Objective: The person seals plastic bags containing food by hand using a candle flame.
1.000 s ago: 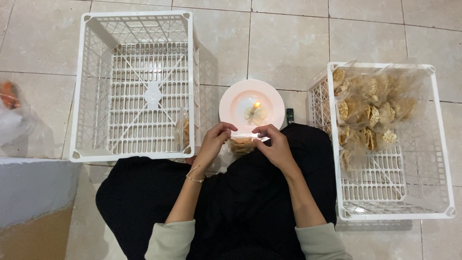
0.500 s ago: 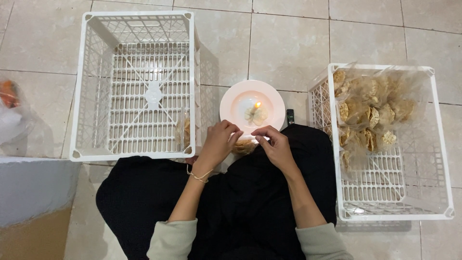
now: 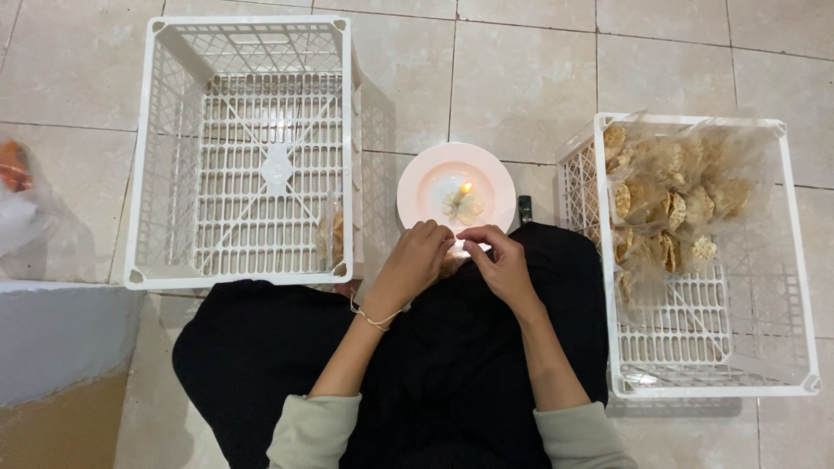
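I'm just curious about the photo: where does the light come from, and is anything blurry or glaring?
Head view: soft even light from above, with faint shadows beside the left crate and right crate; a small candle flame glows on the pink plate without glare; left hand and right hand look sharp; the clear snack bags show a slight sheen.

Over a black-clothed lap, the left hand and right hand meet fingertip to fingertip, pinching something small at the near rim of a round pink plate bearing a lit candle stub on the tiled floor.

A white plastic lattice crate stands left; another crate on the right holds clear bags of crackers.
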